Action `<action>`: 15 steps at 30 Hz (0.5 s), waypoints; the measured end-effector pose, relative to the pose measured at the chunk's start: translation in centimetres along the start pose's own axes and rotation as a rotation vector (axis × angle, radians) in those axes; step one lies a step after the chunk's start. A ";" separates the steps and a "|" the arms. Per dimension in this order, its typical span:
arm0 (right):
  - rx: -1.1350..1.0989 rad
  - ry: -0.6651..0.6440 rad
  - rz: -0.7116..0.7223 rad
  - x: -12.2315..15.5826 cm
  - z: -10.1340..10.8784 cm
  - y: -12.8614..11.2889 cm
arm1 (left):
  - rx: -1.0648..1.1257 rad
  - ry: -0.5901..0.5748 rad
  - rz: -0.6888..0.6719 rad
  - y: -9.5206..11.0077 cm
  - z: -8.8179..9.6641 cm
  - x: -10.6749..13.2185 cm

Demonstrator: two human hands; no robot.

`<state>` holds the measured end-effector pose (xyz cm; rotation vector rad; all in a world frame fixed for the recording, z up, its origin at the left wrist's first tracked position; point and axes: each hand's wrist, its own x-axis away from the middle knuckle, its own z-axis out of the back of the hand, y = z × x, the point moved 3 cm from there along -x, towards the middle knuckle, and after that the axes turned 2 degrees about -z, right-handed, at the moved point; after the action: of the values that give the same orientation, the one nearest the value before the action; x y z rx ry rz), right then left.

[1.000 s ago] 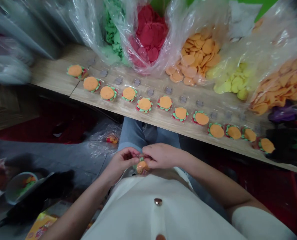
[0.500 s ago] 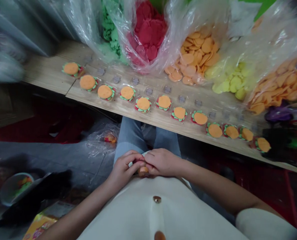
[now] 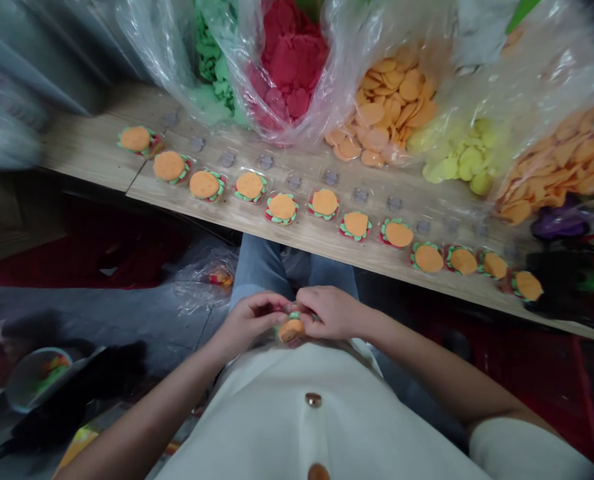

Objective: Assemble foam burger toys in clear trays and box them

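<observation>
One burger [image 3: 291, 329], seemingly plastic-cased, between left hand [image 3: 251, 321] and right hand [image 3: 333, 313]

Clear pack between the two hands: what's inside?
An orange round piece with green bits at its far edge. The left hand and right hand partly cover its sides; its underside is hidden.

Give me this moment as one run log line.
left hand: holding toy burger | right hand: holding same burger | table: row of burgers | behind: bags of colored pieces
</observation>
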<state>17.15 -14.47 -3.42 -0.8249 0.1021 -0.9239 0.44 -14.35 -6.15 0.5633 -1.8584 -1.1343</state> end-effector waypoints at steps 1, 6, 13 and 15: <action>0.011 -0.005 0.001 0.1 0.1 -0.2 | -0.060 -0.008 -0.031 0.2 -0.1 0.1; 0.087 -0.007 0.027 1.0 -0.5 -0.6 | -0.409 -0.009 -0.168 1.2 -1.3 0.5; 0.071 0.069 0.042 1.9 -1.6 -0.4 | -0.553 -0.057 -0.235 1.8 -2.3 0.8; 0.027 0.079 0.040 2.0 -1.8 -0.5 | -0.553 -0.062 -0.231 1.8 -2.4 0.7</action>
<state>17.31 -17.13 -3.85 -0.7585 0.1737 -0.9188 2.17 -15.15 -3.73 0.4276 -1.4562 -1.7555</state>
